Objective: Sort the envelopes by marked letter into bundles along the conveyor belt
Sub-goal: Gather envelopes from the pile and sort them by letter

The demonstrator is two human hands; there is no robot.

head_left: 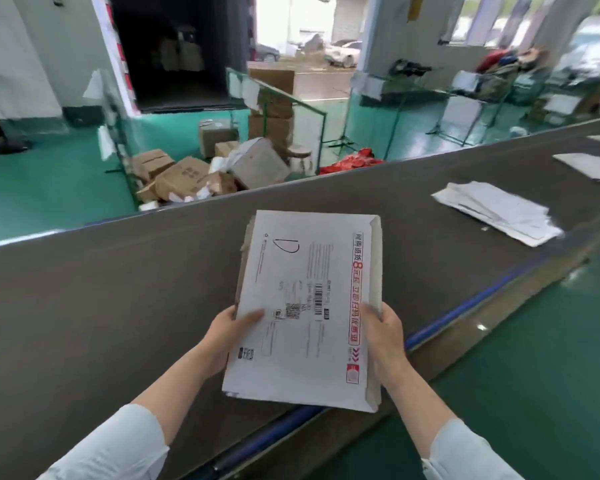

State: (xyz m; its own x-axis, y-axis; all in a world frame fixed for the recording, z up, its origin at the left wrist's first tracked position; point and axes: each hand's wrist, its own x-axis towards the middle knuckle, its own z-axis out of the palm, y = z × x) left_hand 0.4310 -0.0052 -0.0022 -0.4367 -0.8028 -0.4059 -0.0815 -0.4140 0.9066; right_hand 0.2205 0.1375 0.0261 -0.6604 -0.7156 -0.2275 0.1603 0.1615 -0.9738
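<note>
Your left hand [227, 336] and right hand [383, 336] both grip the white cardboard envelope stack [309, 306] — top one marked "D" — over the grey conveyor belt [118, 289].

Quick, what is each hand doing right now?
Left hand: closed on the envelope stack, left edge.
Right hand: closed on the same stack, right edge.
</note>
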